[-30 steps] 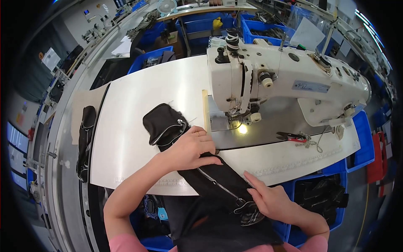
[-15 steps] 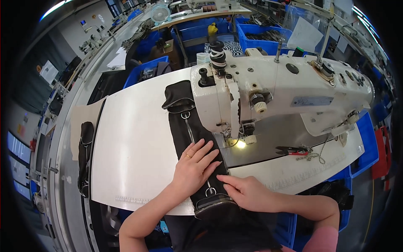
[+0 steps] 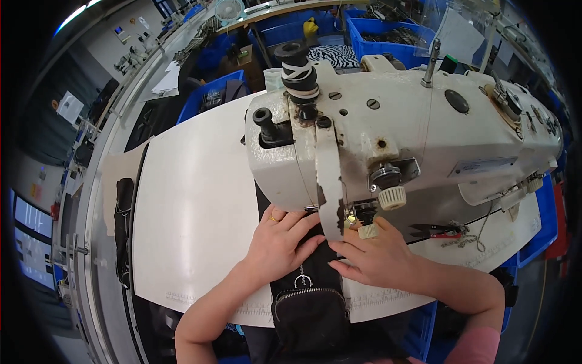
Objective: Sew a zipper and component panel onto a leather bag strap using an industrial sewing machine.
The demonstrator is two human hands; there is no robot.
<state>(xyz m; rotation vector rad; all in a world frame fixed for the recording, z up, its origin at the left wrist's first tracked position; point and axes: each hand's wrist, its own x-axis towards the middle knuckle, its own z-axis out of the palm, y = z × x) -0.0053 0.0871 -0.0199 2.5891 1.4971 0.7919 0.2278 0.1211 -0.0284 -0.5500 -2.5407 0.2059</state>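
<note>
My left hand (image 3: 279, 247) lies on a black fabric piece (image 3: 309, 321) just left of the sewing machine's needle area, fingers stretched forward. My right hand (image 3: 379, 258) rests on its right side below the presser area, fingers spread, some tips hidden behind machine parts. The piece runs under the white sewing machine (image 3: 394, 121); its near end shows a zipped pocket and a metal ring (image 3: 303, 281) beside a zipper. The machine head hides the far end.
The white table (image 3: 182, 212) extends left, with another black zippered piece (image 3: 123, 230) beside it. Red-handled snips (image 3: 441, 235) and a chain lie right of my hands. Blue bins (image 3: 388, 48) stand behind and around the table; a fan (image 3: 229, 11) is at the back.
The black piece has been straightened lengthwise under the machine. My hands have moved forward to the needle area, and the machine appears larger as the view shifted closer.
</note>
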